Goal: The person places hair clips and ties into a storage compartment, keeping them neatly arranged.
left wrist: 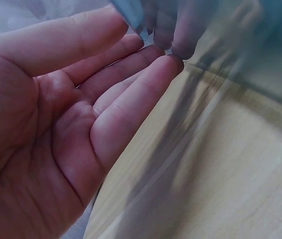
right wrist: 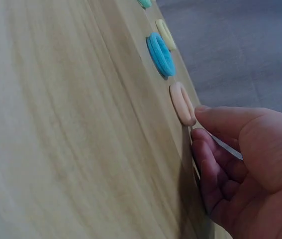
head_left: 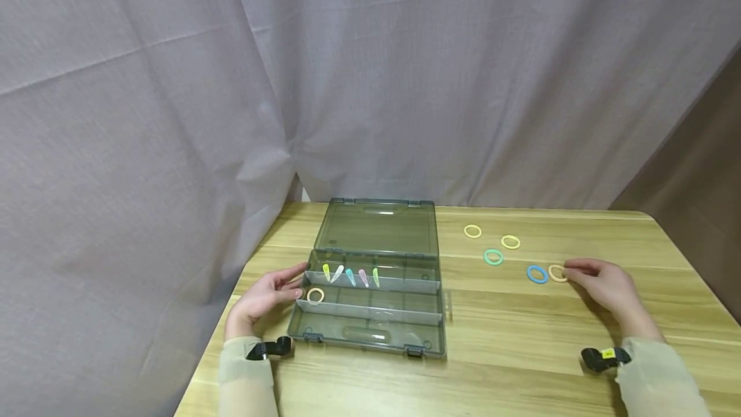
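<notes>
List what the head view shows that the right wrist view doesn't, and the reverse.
Head view only: the left hand at the open divided case, with five hair clips and one pale ring inside.

Right wrist view only: the curled lower fingers of the right hand.

Both: that hand at the peach ring, the blue ring, green ring, a yellow ring, table and curtain.
</notes>
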Tool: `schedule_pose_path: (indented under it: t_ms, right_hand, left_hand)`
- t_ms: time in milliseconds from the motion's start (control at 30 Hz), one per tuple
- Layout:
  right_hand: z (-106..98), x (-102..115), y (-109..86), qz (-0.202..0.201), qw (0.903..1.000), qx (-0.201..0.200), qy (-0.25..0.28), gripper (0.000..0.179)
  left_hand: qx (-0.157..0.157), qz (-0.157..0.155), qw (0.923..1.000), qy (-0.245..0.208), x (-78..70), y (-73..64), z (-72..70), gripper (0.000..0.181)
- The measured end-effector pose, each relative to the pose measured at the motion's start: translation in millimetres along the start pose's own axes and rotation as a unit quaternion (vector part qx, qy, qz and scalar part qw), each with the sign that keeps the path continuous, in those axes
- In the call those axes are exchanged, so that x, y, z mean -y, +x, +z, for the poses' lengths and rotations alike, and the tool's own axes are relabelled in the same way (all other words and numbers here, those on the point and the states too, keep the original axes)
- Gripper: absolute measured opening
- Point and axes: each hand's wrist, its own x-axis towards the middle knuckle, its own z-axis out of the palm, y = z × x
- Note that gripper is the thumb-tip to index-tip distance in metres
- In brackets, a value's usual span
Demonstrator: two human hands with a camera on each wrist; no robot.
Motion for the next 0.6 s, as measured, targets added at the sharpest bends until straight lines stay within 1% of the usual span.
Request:
schedule_pose_path:
  t_ms: [100, 200, 400, 600]
  right_hand:
    - [1.6, -2.2, 2.5, -0.006, 0.9999, 0.002, -0.008, 0.045]
    - [1.9, -3.8, 3.8, -0.011, 0.9998, 0.001, -0.017, 0.043]
    - [0.4, -1.9, 3.5, -0.007, 0.9997, 0.001, -0.022, 0.042]
    - [-1.2, 2.6, 1.6, -0.002, 0.9996, 0.002, -0.027, 0.043]
  left_hand:
    - [-0.006, -0.007, 1.0000, 0.003, 0.4, 0.5, 0.0, 0.069]
    - [-0.005, -0.004, 1.0000, 0.005, 1.3, 1.2, 0.4, 0.069]
    - [0.002, 0.003, 1.0000, -0.005, 1.7, 1.1, -0.2, 0.069]
    - [-0.003, 0.000, 1.0000, -0.004, 2.9, 0.5, -1.0, 0.068]
